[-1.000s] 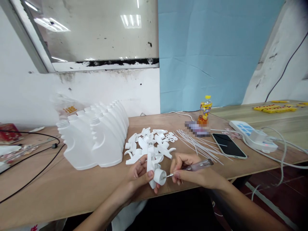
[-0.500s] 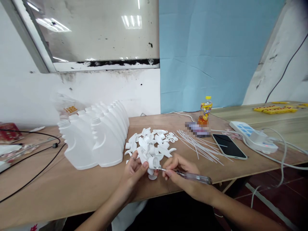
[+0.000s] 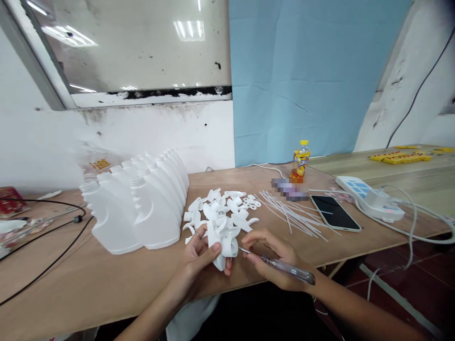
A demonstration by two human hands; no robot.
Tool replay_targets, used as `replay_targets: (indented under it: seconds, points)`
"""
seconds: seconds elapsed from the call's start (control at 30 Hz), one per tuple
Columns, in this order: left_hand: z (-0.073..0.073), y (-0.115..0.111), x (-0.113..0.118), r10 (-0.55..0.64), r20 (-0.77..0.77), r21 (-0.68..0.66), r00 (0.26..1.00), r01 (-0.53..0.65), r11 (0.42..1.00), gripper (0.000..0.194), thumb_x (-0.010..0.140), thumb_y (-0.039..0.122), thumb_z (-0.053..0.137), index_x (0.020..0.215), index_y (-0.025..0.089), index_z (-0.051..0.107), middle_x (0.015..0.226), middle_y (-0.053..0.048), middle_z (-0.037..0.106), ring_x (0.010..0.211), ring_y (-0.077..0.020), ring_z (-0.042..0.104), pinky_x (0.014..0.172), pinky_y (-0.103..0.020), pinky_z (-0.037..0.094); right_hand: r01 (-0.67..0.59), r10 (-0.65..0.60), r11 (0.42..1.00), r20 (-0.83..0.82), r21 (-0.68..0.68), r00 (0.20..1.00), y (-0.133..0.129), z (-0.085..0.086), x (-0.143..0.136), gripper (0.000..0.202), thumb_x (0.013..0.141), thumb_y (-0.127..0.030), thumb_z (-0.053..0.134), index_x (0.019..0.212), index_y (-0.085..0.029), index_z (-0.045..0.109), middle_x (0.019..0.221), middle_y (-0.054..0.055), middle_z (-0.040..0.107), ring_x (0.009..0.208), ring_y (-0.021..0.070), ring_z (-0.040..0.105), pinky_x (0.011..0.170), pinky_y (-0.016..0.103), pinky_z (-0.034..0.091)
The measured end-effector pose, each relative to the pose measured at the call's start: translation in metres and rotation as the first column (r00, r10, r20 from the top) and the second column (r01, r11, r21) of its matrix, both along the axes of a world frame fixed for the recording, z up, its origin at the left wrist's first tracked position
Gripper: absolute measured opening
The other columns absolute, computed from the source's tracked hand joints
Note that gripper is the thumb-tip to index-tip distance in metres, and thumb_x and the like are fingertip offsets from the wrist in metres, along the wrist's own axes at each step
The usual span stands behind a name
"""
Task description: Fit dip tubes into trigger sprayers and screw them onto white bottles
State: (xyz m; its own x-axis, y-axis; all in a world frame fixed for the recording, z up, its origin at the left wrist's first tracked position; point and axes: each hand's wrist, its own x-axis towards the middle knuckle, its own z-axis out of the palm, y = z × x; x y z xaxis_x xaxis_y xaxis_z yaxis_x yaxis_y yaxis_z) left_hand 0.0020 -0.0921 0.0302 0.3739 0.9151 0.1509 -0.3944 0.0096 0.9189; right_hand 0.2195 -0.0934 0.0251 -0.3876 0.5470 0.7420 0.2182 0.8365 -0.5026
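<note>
Between thumb and fingers, my left hand (image 3: 199, 255) grips a white plastic spray head (image 3: 229, 246), its round collar turned toward my right hand. My right hand (image 3: 272, 253) holds a screwdriver (image 3: 289, 270) with a clear handle; the metal tip points at the collar, and I cannot tell whether it touches. Just beyond my hands lies a pile of loose white spray-head parts (image 3: 216, 206). Small white rings (image 3: 251, 202) sit at the pile's right side. Thin white tubes (image 3: 289, 213) are spread further right.
Rows of white plastic bottles (image 3: 156, 213) stand on the brown table (image 3: 53, 270) at left. To the right are a phone (image 3: 335, 213), a power strip (image 3: 369, 199) with white cables and a drink bottle (image 3: 299, 163). Black cables (image 3: 46, 253) cross the table's left end.
The spray head in my left hand has turned, bringing its collar more toward the right. The screwdriver's tip has drawn back a little from it. The whole view has shifted slightly.
</note>
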Motion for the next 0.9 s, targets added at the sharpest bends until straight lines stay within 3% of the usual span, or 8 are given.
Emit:
replay_targets:
  seconds: [0.07,0.23,0.4,0.5,0.6,0.77,0.83,0.9]
  points:
    - [0.001,0.001,0.000,-0.018,-0.006,-0.030,1.000,0.018,0.999,0.052,0.082,0.039,0.078,0.120,0.018,0.047,0.074,-0.004,0.070,0.055,-0.0174,0.066,0.056,-0.026,0.049,-0.008,0.006,0.998,0.034,0.057,0.999,0.000,0.001,0.003,0.034,0.090,-0.013,0.057,0.123,-0.022,0.055,0.097,0.005,0.070,0.084,0.0162,0.068,0.077,0.027,0.055]
    - [0.002,0.005,-0.001,-0.031,-0.055,-0.033,0.998,0.030,0.999,0.054,0.081,0.042,0.079,0.116,0.018,0.046,0.077,-0.005,0.071,0.057,-0.0177,0.067,0.057,-0.027,0.051,-0.084,0.057,0.964,0.115,0.254,0.992,0.002,0.008,0.001,0.040,0.088,-0.006,0.052,0.124,-0.021,0.058,0.082,0.004,0.067,0.070,0.0162,0.061,0.066,0.027,0.053]
    - [0.008,0.004,-0.001,0.026,-0.098,-0.002,0.995,-0.026,1.000,0.052,0.084,0.042,0.076,0.119,0.018,0.045,0.075,-0.003,0.070,0.058,-0.0155,0.065,0.061,-0.026,0.051,-0.056,0.040,0.990,0.121,0.131,0.992,0.005,0.003,-0.004,0.047,0.094,-0.011,0.049,0.141,-0.021,0.051,0.103,0.008,0.071,0.090,0.0165,0.068,0.083,0.028,0.056]
    - [0.011,0.005,-0.002,0.010,-0.077,-0.071,0.997,-0.016,0.997,0.051,0.083,0.043,0.077,0.119,0.019,0.048,0.078,-0.003,0.070,0.058,-0.0149,0.065,0.059,-0.026,0.050,-0.076,0.062,0.987,0.105,0.141,0.993,0.010,-0.005,-0.007,0.049,0.097,-0.011,0.045,0.145,-0.020,0.048,0.102,0.009,0.071,0.092,0.0166,0.068,0.084,0.029,0.057]
    - [0.015,0.009,-0.006,-0.025,-0.115,-0.111,0.993,0.012,0.994,0.050,0.082,0.043,0.077,0.117,0.019,0.051,0.084,-0.005,0.071,0.059,-0.0153,0.066,0.059,-0.026,0.051,-0.080,0.066,0.982,0.082,0.171,0.994,0.013,-0.006,-0.008,0.046,0.097,-0.009,0.044,0.142,-0.019,0.052,0.097,0.009,0.071,0.089,0.0157,0.069,0.080,0.028,0.058]
    - [0.024,0.019,-0.015,-0.023,-0.215,-0.050,0.976,0.013,0.999,0.053,0.083,0.042,0.077,0.121,0.019,0.047,0.087,-0.007,0.072,0.064,-0.0177,0.068,0.062,-0.028,0.053,-0.040,0.028,0.993,0.112,0.113,0.993,0.012,0.010,-0.006,0.035,0.099,-0.010,0.042,0.125,-0.019,0.063,0.095,0.008,0.073,0.088,0.0154,0.069,0.081,0.028,0.057]
    - [0.027,0.021,-0.015,-0.043,-0.210,-0.075,0.977,0.027,0.997,0.053,0.085,0.041,0.075,0.122,0.018,0.045,0.086,-0.007,0.072,0.064,-0.0175,0.068,0.063,-0.028,0.053,-0.071,0.060,0.993,0.113,0.099,0.992,0.011,0.012,-0.005,0.034,0.098,-0.011,0.044,0.125,-0.019,0.062,0.099,0.009,0.073,0.092,0.0164,0.069,0.085,0.030,0.057]
    - [0.028,0.021,-0.013,-0.080,-0.179,-0.111,0.981,0.060,0.992,0.052,0.087,0.041,0.073,0.121,0.017,0.043,0.085,-0.008,0.071,0.064,-0.0167,0.068,0.064,-0.028,0.054,-0.129,0.129,0.992,0.061,-0.006,0.990,0.011,0.008,-0.003,0.031,0.099,-0.014,0.046,0.125,-0.018,0.062,0.101,0.009,0.073,0.093,0.0163,0.070,0.086,0.031,0.056]
